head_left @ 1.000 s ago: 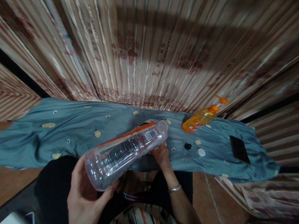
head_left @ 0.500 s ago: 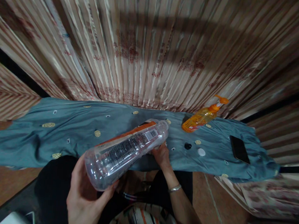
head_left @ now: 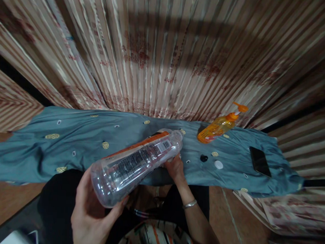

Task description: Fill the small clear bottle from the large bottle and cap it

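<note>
The left hand (head_left: 91, 212) cups the base of a large clear plastic bottle (head_left: 137, 163), fingers curled round its bottom edge, and the bottle lies tilted away from it over the lap toward the cloth-covered surface. It looks empty, so it is probably light, and its thin walls would likely dent under a hard squeeze; the ribbed base and the narrowing shoulder seem the surest places to take hold, since the smooth labelled middle may be slippery. At the far end the right hand (head_left: 175, 168) is closed round the bottle's neck from below. Beyond that hand, on the blue cloth (head_left: 71, 147), lie a small black cap (head_left: 204, 158) and a white cap (head_left: 218, 164), then an orange pump bottle (head_left: 218, 127) and, well off to its right, a dark phone (head_left: 260, 161).
</note>
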`<state>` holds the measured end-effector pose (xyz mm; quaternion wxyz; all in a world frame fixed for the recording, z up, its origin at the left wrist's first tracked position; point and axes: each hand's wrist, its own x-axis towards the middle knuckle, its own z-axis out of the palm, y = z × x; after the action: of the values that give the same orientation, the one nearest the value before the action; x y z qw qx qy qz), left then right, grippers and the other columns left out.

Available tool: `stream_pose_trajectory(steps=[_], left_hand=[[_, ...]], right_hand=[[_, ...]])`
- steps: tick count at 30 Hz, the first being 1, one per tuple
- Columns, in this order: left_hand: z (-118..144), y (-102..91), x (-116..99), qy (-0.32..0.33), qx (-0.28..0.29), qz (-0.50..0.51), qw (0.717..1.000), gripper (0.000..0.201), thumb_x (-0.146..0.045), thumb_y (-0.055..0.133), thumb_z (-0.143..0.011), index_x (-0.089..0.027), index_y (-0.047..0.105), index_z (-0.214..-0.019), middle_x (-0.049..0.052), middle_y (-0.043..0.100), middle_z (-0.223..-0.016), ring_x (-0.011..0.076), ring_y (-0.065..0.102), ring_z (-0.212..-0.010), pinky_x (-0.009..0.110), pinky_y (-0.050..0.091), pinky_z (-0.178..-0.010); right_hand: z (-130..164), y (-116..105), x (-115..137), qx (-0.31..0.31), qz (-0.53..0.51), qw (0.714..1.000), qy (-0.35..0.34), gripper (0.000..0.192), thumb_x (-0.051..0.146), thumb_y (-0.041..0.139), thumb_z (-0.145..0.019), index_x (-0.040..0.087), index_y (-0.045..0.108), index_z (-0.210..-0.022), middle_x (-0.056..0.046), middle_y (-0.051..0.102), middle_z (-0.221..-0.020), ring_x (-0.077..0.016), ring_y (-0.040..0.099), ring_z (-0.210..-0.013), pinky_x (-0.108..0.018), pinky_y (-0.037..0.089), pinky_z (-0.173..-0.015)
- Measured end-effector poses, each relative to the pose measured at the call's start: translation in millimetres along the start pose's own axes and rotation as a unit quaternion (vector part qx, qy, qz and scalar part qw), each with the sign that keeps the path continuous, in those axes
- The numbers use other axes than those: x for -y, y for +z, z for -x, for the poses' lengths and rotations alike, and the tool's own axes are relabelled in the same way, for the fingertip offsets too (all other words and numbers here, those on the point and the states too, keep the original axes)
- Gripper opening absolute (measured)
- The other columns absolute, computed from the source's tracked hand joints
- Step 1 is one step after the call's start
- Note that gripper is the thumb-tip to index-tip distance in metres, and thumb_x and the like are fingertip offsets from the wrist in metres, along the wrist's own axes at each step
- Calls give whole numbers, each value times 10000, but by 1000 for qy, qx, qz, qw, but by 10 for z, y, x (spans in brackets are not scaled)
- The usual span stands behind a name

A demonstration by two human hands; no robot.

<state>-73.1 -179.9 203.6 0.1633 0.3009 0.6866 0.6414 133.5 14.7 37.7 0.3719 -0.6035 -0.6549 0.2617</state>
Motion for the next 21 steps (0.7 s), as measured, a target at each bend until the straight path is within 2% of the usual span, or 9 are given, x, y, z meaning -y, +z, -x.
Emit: stream_pose_trajectory(steps=[7, 11, 14, 16, 18, 21], left_hand=[[-62, -87, 103, 51, 39, -1, 998, 969, -332, 1112, -667, -299, 743, -1562, 119, 840, -1489, 364, 856, -1287, 465, 719, -1116], [-64, -80, 99, 51, 21, -3, 998, 956, -354, 1089, -705, -287, 728, -1589, 133, 830, -1512, 360, 845, -1317, 433, 731, -1071], [-66, -43, 86, 65, 28, -3, 997, 960, -343, 1104, -664, -294, 753, -1555, 119, 850, -1460, 353, 862, -1267, 406, 744, -1014], [-63, -11, 83, 70, 8, 1, 997, 953, -360, 1108, -643, -298, 773, -1534, 113, 847, -1463, 355, 864, -1253, 404, 747, -1004], [-52, 20, 77, 78, -10, 3, 997, 925, -376, 1098, -654, -300, 789, -1522, 108, 842, -1477, 350, 861, -1259, 395, 744, -1009], [-34, 38, 71, 89, -7, 3, 996, 893, -371, 1083, -686, -298, 794, -1527, 99, 859, -1443, 326, 864, -1245, 357, 742, -984]], right_hand=[[6, 38, -69, -12, 9, 1000, -6, 610, 332, 841, -886, 144, 694, -1448, -254, 868, -1295, -463, 857, -1235, -670, 735, -1055], [1, 32, -49, -5, 7, 1000, 3, 599, 314, 840, -877, 147, 696, -1434, -252, 868, -1286, -462, 863, -1219, -664, 733, -1056], [-4, 28, -31, 2, 14, 1000, 11, 614, 302, 847, -868, 134, 699, -1440, -247, 870, -1268, -463, 866, -1214, -656, 737, -1048], [-4, 33, -39, 3, 16, 1000, 11, 642, 296, 847, -866, 120, 692, -1463, -256, 868, -1287, -467, 863, -1229, -660, 731, -1059], [-2, 42, -70, 0, 17, 1000, 5, 653, 295, 838, -873, 111, 685, -1480, -264, 867, -1303, -467, 859, -1240, -663, 726, -1068], [1, 56, -144, -6, 33, 999, -23, 631, 307, 816, -895, 119, 690, -1484, -253, 875, -1273, -458, 870, -1200, -652, 742, -1026]])
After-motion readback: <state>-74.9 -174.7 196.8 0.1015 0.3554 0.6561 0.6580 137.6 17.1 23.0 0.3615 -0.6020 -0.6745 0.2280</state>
